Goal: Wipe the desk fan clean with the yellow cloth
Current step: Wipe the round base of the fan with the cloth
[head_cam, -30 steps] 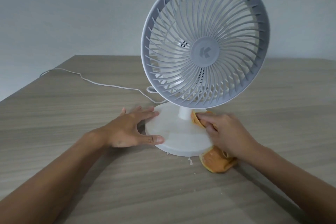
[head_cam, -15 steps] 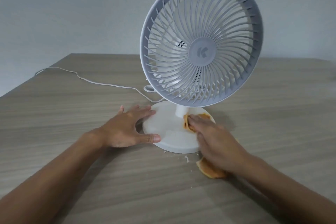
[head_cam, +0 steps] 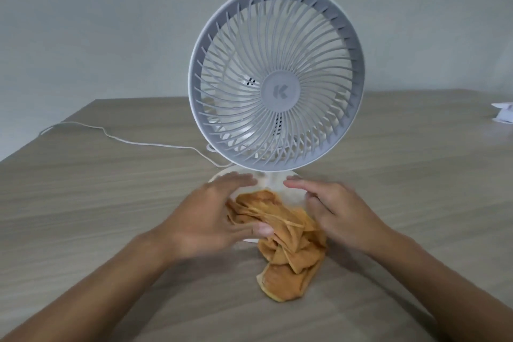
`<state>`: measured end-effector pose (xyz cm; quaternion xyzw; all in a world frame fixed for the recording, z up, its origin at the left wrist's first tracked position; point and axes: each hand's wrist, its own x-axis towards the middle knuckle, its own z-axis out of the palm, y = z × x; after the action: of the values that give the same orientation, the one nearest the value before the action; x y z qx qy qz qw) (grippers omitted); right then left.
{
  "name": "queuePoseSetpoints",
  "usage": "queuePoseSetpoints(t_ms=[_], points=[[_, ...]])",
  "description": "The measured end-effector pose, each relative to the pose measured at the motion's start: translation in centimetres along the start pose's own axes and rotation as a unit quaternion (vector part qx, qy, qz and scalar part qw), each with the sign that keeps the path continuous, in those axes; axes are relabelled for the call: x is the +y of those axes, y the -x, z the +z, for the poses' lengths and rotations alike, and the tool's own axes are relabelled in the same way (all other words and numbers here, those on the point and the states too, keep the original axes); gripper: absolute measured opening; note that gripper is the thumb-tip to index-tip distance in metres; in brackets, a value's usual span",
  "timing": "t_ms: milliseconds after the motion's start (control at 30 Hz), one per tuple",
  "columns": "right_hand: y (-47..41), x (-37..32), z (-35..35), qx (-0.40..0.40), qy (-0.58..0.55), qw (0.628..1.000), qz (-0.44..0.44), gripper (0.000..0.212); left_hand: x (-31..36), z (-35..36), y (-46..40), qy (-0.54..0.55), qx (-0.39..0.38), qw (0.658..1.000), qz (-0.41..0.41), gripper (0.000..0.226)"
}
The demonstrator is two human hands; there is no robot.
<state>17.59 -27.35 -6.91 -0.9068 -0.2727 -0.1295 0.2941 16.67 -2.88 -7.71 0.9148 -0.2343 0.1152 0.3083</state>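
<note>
The white desk fan [head_cam: 280, 91] stands upright on the wooden table with its grey grille turned toward me. The crumpled yellow cloth [head_cam: 288, 244] lies across the front of the fan's round base [head_cam: 291, 194] and spills onto the table. My left hand [head_cam: 205, 219] is blurred. Its straight fingers reach over the left of the base and its thumb touches the cloth. My right hand [head_cam: 341, 214] rests with straight fingers on the right side of the base, beside the cloth and holding nothing.
The fan's white cable [head_cam: 111, 134] runs from behind the base across the table [head_cam: 83, 203] to its left edge. A small white object [head_cam: 503, 116] sits at the far right edge. A plain wall stands behind.
My right hand has let go of the cloth and moved to the base's right side. My left hand has shifted right onto the cloth. The fan now faces me more squarely.
</note>
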Motion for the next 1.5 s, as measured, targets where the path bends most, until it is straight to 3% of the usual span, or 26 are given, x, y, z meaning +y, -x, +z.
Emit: queuePoseSetpoints(t_ms=[100, 200, 300, 400, 533, 600, 700, 767, 833, 967, 1233, 1500], points=[[-0.3, 2.6, -0.1, -0.042, 0.055, 0.997, -0.018, 0.046, 3.2, 2.4, 0.2, -0.075, -0.013, 0.988, 0.133, 0.074], [-0.5, 3.7, 0.3, -0.064, 0.082, 0.994, -0.023, 0.049, 3.7, 3.2, 0.0, -0.126, -0.024, 0.974, 0.187, 0.032], [-0.8, 4.1, 0.4, -0.055, 0.083, 0.994, -0.035, 0.046, 2.8, 2.4, -0.3, -0.093, 0.010, 0.985, 0.144, 0.017], [-0.9, 4.4, 0.3, -0.059, 0.074, 0.994, -0.050, 0.047, 0.1, 1.0, -0.3, -0.071, 0.095, 0.990, 0.080, 0.014], [-0.9, 4.6, 0.5, -0.050, 0.072, 0.995, -0.043, 0.046, -3.1, -1.0, -2.2, -0.037, 0.225, 0.972, -0.050, 0.010], [-1.0, 4.5, 0.4, -0.051, 0.067, 0.996, -0.037, 0.046, -3.8, -1.5, -3.8, -0.027, 0.241, 0.967, -0.079, 0.009], [-0.8, 4.5, 0.4, -0.050, 0.063, 0.996, -0.035, 0.045, -3.4, -0.3, -5.9, 0.015, 0.107, 0.986, -0.124, 0.014], [-0.7, 4.7, 0.3, -0.049, 0.047, 0.997, -0.032, 0.047, -2.6, 1.3, -6.6, -0.082, -0.009, 0.984, -0.155, 0.025], [-0.6, 4.9, 0.0, -0.063, 0.043, 0.996, -0.036, 0.056, -2.1, 2.2, -6.8, -0.184, -0.058, 0.973, -0.130, 0.027], [-0.6, 4.8, -0.2, -0.084, 0.079, 0.992, -0.050, 0.081, -1.8, 1.5, -5.7, -0.158, -0.082, 0.976, -0.123, 0.042], [-0.4, 4.5, -0.2, -0.087, 0.094, 0.990, -0.063, 0.076, 1.2, 2.0, -1.3, -0.137, -0.105, 0.981, -0.089, 0.046], [-0.5, 4.6, 0.0, -0.087, 0.088, 0.991, -0.050, 0.075, 3.9, 3.3, 1.9, -0.085, -0.070, 0.994, -0.013, 0.043]])
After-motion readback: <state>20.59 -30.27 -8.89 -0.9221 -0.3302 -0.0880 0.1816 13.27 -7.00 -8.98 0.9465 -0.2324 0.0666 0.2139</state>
